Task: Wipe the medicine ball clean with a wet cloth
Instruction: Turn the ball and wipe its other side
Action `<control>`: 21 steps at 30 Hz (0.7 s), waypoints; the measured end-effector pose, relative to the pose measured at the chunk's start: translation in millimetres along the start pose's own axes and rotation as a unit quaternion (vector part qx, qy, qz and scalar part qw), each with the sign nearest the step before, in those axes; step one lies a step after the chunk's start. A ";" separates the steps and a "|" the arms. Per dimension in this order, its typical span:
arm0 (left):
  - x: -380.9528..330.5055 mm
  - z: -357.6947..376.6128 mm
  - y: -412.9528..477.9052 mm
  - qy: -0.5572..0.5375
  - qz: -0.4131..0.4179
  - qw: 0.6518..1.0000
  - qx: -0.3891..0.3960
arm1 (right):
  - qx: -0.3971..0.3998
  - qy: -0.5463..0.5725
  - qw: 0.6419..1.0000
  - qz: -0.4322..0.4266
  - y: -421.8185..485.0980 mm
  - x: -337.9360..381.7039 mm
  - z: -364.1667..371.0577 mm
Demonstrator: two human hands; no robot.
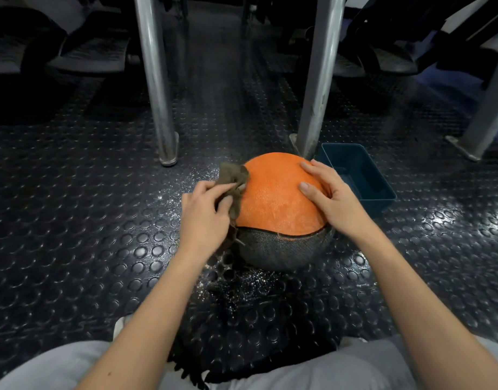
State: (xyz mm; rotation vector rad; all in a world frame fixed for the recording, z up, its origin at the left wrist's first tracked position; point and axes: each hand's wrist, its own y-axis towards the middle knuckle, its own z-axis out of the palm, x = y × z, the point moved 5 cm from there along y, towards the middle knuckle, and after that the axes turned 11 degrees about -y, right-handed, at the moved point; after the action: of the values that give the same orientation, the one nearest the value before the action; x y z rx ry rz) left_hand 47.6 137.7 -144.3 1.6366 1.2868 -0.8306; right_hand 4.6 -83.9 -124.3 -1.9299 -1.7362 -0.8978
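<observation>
Pale trousers [73, 367] filled the bottom edge, both bare forearms reaching forward over the studded floor [73, 235]. On the left, the left hand [204, 218] gripped a bunched brown cloth [233, 178], fingers curled round it, pressing it to the ball's left flank. Between the hands sat the medicine ball [273, 198] on the floor, round with no long axis, orange panel up, grey panel facing the camera. The right hand [335, 198] lay open on its upper right side, fingers spread flat. Just beyond to the right stood a blue tub [366, 175].
</observation>
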 end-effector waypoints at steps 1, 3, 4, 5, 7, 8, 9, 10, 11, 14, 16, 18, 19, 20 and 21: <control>-4.9 -0.9 -1.8 0.007 0.014 1.000 -0.006 | -0.003 0.001 1.000 0.003 0.3 0.1 0.0; -26.8 3.4 -9.9 0.010 0.099 0.995 0.007 | -0.011 0.008 1.000 0.010 0.5 0.0 -0.6; -37.5 8.9 -16.2 0.019 0.156 0.987 0.029 | -0.017 0.009 1.000 0.010 0.6 -0.4 -1.4; -43.2 17.2 -23.6 0.041 0.211 0.975 0.060 | -0.023 0.006 1.000 0.007 0.9 -1.1 -2.4; -44.5 30.3 -34.6 0.086 0.266 0.954 0.110 | -0.027 -0.002 1.000 0.008 1.6 -2.8 -4.6; -40.4 30.7 -33.4 0.090 0.252 0.957 0.115 | -0.025 -0.002 1.000 0.013 2.0 -3.7 -5.0; -34.6 27.1 -28.0 0.077 0.218 0.967 0.103 | -0.024 0.000 1.000 0.017 2.2 -4.3 -6.0; -26.9 22.0 -19.7 0.058 0.168 0.980 0.086 | -0.023 0.002 0.999 0.022 2.4 -4.9 -6.3; -18.3 16.2 -12.0 0.043 0.115 0.990 0.068 | -0.022 0.003 0.999 0.027 2.1 -5.4 -6.4; -5.6 3.0 -4.1 0.057 0.033 0.998 0.017 | -0.022 0.001 0.999 0.033 1.9 -7.5 -7.8; -23.2 7.5 -12.5 0.032 0.079 0.996 0.017 | -0.025 0.001 0.999 0.040 1.4 -8.2 -8.8; -42.6 20.7 -26.9 0.043 0.162 0.985 0.049 | -0.033 0.000 0.999 0.034 1.2 -7.4 -8.3; -48.8 27.5 -33.1 0.062 0.198 0.976 0.064 | -0.039 -0.003 0.999 0.029 1.4 -7.4 -8.6; -50.8 31.5 -36.2 0.079 0.215 0.971 0.071 | -0.041 -0.004 0.999 0.026 1.7 -7.4 -7.9; -49.3 31.8 -35.3 0.085 0.206 0.972 0.073 | -0.040 -0.006 0.999 0.027 2.4 -7.0 -7.0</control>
State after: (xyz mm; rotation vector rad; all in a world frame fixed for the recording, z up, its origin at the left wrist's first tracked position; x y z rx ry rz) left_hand 1.8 92.4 -121.2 2.0371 0.9615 -0.5485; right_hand 5.4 -94.1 -123.8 -2.0263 -1.6709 -0.9514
